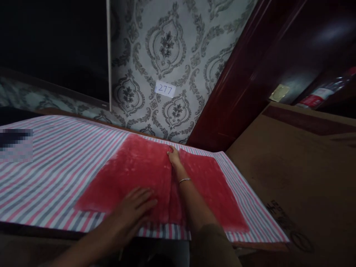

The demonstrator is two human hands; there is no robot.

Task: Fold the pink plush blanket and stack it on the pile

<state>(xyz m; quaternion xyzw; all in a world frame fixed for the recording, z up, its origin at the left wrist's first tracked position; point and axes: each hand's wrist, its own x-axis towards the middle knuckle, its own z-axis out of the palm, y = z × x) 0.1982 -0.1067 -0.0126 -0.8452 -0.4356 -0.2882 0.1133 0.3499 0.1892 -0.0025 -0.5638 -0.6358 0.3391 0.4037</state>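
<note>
A red plush cloth [130, 163] lies spread on the table, with a lengthwise fold edge near its middle and another flat red section to the right. My right hand [174, 156], wearing a thin bracelet, reaches to the far end of that fold. Its thumb and fingers pinch the cloth's edge there. Nearer to me, my left hand [136, 204] is over the front part of the left section, fingers stretched out and a little apart. Whether its palm presses on the cloth I cannot tell.
A striped tablecloth [55, 159] covers the table. Behind it are a patterned wall with a paper label [165, 89] and a dark screen [55, 48]. A large cardboard box [278, 167] stands at the right, near a bottle [319, 95] and a dark red glossy panel [230, 85].
</note>
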